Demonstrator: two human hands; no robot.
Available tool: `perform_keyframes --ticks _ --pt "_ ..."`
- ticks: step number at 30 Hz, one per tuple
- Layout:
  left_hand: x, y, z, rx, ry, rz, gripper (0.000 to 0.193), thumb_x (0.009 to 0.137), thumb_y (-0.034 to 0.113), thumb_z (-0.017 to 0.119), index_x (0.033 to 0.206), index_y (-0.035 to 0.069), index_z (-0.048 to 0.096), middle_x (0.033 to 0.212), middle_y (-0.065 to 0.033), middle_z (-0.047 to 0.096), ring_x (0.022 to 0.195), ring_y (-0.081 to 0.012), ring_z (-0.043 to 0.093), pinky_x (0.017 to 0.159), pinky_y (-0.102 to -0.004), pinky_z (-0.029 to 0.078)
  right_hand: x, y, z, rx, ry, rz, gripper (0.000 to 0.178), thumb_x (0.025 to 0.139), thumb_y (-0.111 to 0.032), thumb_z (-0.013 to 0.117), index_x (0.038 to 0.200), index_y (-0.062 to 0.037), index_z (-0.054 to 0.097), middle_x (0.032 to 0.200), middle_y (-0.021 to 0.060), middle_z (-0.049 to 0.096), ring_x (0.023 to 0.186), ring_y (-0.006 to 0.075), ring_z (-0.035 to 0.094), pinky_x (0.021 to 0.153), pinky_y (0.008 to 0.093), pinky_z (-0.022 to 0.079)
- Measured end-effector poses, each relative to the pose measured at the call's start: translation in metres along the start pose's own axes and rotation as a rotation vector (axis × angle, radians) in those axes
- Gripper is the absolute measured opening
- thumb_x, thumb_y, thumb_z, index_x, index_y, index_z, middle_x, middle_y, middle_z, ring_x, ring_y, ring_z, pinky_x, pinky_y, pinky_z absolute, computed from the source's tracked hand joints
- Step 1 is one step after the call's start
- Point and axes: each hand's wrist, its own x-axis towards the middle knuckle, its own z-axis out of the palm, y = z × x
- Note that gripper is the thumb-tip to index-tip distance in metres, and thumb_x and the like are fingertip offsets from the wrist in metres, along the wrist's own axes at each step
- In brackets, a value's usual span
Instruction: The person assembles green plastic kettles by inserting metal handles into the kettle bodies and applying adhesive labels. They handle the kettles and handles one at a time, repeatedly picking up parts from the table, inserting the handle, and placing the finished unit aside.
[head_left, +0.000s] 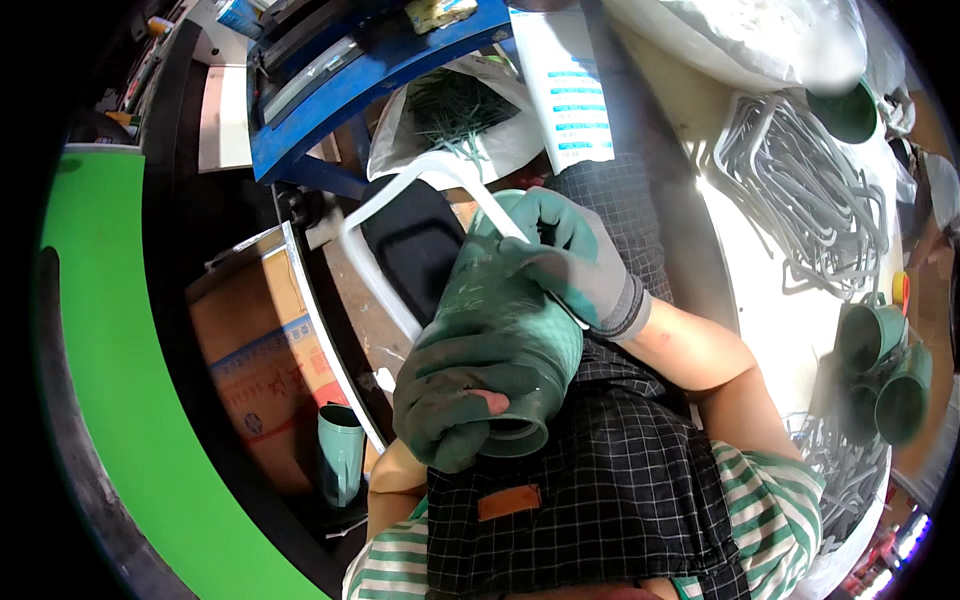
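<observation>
A green plastic vessel [490, 290], round with a narrower ringed end toward me, is held at a tilt in front of my apron. My left hand [440, 385], in a dirty green-and-grey glove, wraps round its near left side; a fingertip pokes through the glove. At the far right side of the vessel, my right hand [585, 265], gloved too, pinches a white bent plastic handle [385, 200]. The handle arches out beyond the vessel to the left, with one leg running along the vessel under my right fingers. Its contact with the vessel is partly hidden.
On the white table [715, 215] at right lie a heap of grey bent handles [800, 190] and several green vessels [868, 335]. Ahead are a blue metal frame [390, 70] and a white sack [395, 140] of green scraps. A cardboard box [260, 380] stands left.
</observation>
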Motion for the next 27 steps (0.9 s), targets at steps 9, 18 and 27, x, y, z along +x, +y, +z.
perform_keyframes --ticks 9,18,27 --pt "0.001 0.010 -0.041 -0.096 0.303 -0.037 0.058 0.111 0.039 0.043 0.151 -0.003 0.045 0.152 -0.0209 0.051 0.136 -0.0332 0.055 0.120 -0.0474 0.039 0.002 0.024 -0.023 -0.306 0.300 -0.233 0.061 0.083 -0.029 0.084 0.133 -0.0056 0.056 0.121 0.0159 0.060 0.111 0.0304 0.061 0.099 0.0415 0.050" --pt "0.065 0.004 -0.069 -0.838 0.557 0.033 0.057 0.112 0.039 0.040 0.152 -0.002 0.044 0.154 -0.0213 0.050 0.137 -0.0333 0.053 0.123 -0.0476 0.035 -0.096 -0.032 -0.115 0.424 0.175 0.110 0.058 0.101 -0.039 0.067 0.142 0.0012 0.058 0.136 0.0150 0.065 0.123 0.0196 0.062 0.107 0.0360 0.050" --pt "0.034 -0.063 -0.052 -0.416 0.239 -0.126 0.055 0.113 0.035 0.038 0.154 -0.001 0.041 0.149 -0.0179 0.054 0.136 -0.0319 0.054 0.121 -0.0501 0.037 -0.105 -0.198 -0.291 0.179 0.826 -1.116 0.047 0.108 -0.030 0.054 0.145 -0.0019 0.049 0.138 0.0141 0.060 0.125 0.0277 0.061 0.106 0.0437 0.051"
